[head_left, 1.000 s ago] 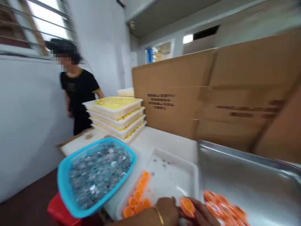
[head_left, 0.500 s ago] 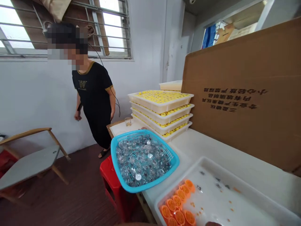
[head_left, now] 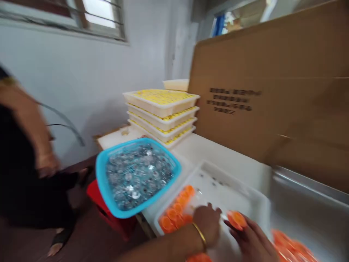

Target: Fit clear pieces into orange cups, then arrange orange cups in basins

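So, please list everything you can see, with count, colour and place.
table: one, white, centre
basket: one, blue, centre left
clear pieces: many, transparent, in the basket
stool: one, red, below the basket
stacked trays: four, whitish, behind the basket
yellow pieces: many, yellow, in stacked trays
container: one, pale, behind the stacked trays
cup: one, clear, table's far left
cardboard: count unclear, brown, back right
white tray: one, white, lower centre
metal tray: one, silver, lower right
orange pieces: many, orange, white and metal trays
window: one, grey-barred, upper left
person: one, dark clothes, left edge
bracelet: one, gold, left wrist
left hand: one, bare, over the white tray
right hand: one, bare, holding an orange piece
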